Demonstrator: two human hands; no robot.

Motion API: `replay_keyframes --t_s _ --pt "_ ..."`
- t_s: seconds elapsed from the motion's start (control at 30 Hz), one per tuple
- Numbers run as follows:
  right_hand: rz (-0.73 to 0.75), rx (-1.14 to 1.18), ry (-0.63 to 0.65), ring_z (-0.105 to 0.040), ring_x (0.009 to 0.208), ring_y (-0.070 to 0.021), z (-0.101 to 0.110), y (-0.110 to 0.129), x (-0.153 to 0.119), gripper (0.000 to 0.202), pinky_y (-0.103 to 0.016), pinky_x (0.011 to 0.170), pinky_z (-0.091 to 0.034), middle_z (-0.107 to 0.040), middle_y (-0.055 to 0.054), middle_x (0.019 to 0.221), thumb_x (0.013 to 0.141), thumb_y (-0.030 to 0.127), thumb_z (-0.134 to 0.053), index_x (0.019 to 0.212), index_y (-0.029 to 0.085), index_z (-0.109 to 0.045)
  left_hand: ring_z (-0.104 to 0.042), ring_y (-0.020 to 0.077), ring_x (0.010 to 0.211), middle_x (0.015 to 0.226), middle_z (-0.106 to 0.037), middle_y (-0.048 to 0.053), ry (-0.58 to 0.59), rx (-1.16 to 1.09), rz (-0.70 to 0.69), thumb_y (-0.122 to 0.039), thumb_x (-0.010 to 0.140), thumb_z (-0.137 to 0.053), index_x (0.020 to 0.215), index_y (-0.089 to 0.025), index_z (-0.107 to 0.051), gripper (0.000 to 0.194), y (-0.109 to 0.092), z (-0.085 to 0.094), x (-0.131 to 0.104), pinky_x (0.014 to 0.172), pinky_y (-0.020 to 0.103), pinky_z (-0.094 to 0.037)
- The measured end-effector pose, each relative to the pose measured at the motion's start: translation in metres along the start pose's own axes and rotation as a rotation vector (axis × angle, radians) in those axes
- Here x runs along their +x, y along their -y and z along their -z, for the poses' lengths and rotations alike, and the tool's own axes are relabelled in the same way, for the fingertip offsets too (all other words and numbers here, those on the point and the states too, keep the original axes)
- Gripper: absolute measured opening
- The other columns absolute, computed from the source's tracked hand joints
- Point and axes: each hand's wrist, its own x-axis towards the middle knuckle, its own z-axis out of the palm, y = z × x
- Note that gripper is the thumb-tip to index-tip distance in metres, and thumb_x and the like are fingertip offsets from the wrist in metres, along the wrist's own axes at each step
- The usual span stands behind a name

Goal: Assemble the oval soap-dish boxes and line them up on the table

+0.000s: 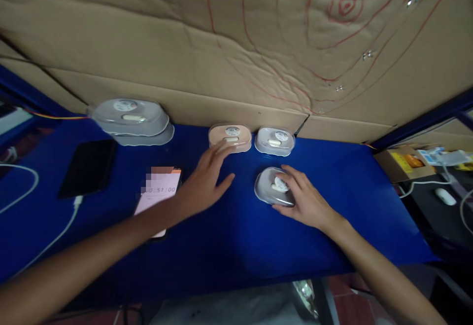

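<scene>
My right hand [305, 197] is wrapped over the right side of a small grey container with a clear lid [268, 194]. That container has a pale handle and a round sticker on top, and it sits on the blue tabletop [236, 246]. My left hand [210, 177] reaches forward with fingers stretched and thumb apart. Its fingertips overlap the near edge of a peach-coloured lidded container [218, 135]; whether they touch it I cannot tell. Just right of that one stands another small grey lidded container [284, 147].
Larger clear-lidded containers [148, 118] are stacked at the back left. A dark tablet or phone [88, 167] with a white cable and a phone showing a timer [162, 192] lie on the left. Behind rises a cardboard wall [148, 49]. At right are a cardboard box [391, 167] and a mouse [445, 197].
</scene>
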Motion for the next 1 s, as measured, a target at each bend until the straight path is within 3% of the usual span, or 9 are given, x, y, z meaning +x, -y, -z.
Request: replay_keyframes --t_s 0.1,0.2,0.33,0.47,0.57,0.67,0.83,0.93,1.0 --pt "-0.071 -0.179 -0.032 -0.047 0.147 -0.0436 0.014 -0.038 -0.017 0.074 -0.065 0.112 -0.046 -0.043 -0.020 0.162 0.097 0.062 -0.067 0.161 0.032 -0.044 -0.020 0.0448 0.164 0.178 -0.023 0.021 0.003 0.296 -0.002 -0.037 0.102 -0.060 0.160 -0.020 -0.042 0.063 0.025 0.016 0.040 0.129 0.067 -0.022" --pt "-0.203 -0.357 -0.154 -0.051 0.140 -0.0453 0.028 -0.089 -0.038 0.065 -0.069 0.109 -0.044 -0.049 -0.022 0.151 0.103 0.063 -0.057 0.159 0.032 -0.050 -0.026 0.0461 0.163 0.177 -0.026 0.021 0.116 0.372 0.060 -0.042 0.104 -0.056 0.160 -0.020 -0.045 0.061 0.045 0.026 0.054 0.127 0.068 -0.028" --pt "-0.290 -0.327 -0.279 -0.055 0.138 -0.0417 0.042 -0.150 -0.056 0.063 -0.064 0.112 -0.047 -0.054 -0.021 0.148 0.104 0.061 -0.053 0.157 0.026 -0.053 -0.035 0.0409 0.160 0.175 -0.031 0.019 0.146 0.312 0.017 -0.045 0.104 -0.055 0.157 -0.022 -0.050 0.058 0.045 0.026 0.021 0.128 0.060 -0.032" --pt "-0.224 -0.254 -0.352 -0.049 0.147 -0.0393 0.033 -0.167 -0.038 0.063 -0.062 0.123 -0.040 -0.052 -0.019 0.156 0.103 0.057 -0.056 0.156 0.023 -0.053 -0.034 0.0353 0.162 0.178 -0.027 0.012 0.227 0.125 0.018 -0.041 0.105 -0.058 0.154 -0.030 -0.052 0.050 0.015 0.010 -0.034 0.130 0.056 -0.032" --pt "-0.203 -0.240 -0.340 -0.041 0.154 -0.0395 0.013 -0.151 -0.006 0.063 -0.064 0.126 -0.034 -0.049 -0.019 0.161 0.105 0.055 -0.052 0.158 0.023 -0.050 -0.029 0.0357 0.164 0.179 -0.023 0.013 0.298 -0.002 0.038 -0.033 0.103 -0.062 0.151 -0.031 -0.053 0.049 -0.009 -0.007 -0.062 0.129 0.057 -0.034" --pt "-0.203 -0.183 -0.262 -0.032 0.160 -0.0403 -0.002 -0.122 0.026 0.064 -0.066 0.127 -0.030 -0.043 -0.018 0.167 0.107 0.056 -0.047 0.162 0.024 -0.045 -0.027 0.0378 0.164 0.180 -0.021 0.013 0.381 -0.068 0.037 -0.028 0.099 -0.067 0.150 -0.033 -0.053 0.053 -0.021 -0.022 -0.071 0.128 0.061 -0.034" --pt "-0.059 0.021 -0.092 0.004 0.167 -0.0416 0.000 -0.040 0.044 0.077 -0.078 0.127 -0.004 -0.003 -0.010 0.182 0.108 0.066 -0.040 0.173 0.034 -0.015 -0.042 0.0374 0.155 0.165 -0.044 0.016 0.328 -0.198 0.052 -0.023 0.088 -0.079 0.152 -0.030 -0.043 0.075 -0.022 -0.030 -0.062 0.127 0.061 -0.034" --pt "0.197 0.221 0.100 -0.015 0.167 -0.0359 0.001 0.013 0.035 0.095 -0.064 0.132 -0.020 -0.017 -0.012 0.181 0.099 0.074 -0.055 0.173 0.032 -0.014 -0.049 0.0371 0.148 0.158 -0.048 0.016 0.205 -0.396 0.147 -0.035 0.083 -0.088 0.154 -0.030 -0.034 0.089 -0.022 -0.029 -0.059 0.125 0.059 -0.038" --pt "0.239 0.310 0.143 -0.028 0.164 -0.0324 -0.002 0.034 0.027 0.095 -0.056 0.130 -0.033 -0.030 -0.013 0.176 0.097 0.070 -0.064 0.172 0.031 -0.021 -0.050 0.0361 0.146 0.155 -0.049 0.014 0.139 -0.562 0.210 -0.039 0.081 -0.091 0.154 -0.033 -0.033 0.093 -0.023 -0.028 -0.059 0.123 0.056 -0.041"
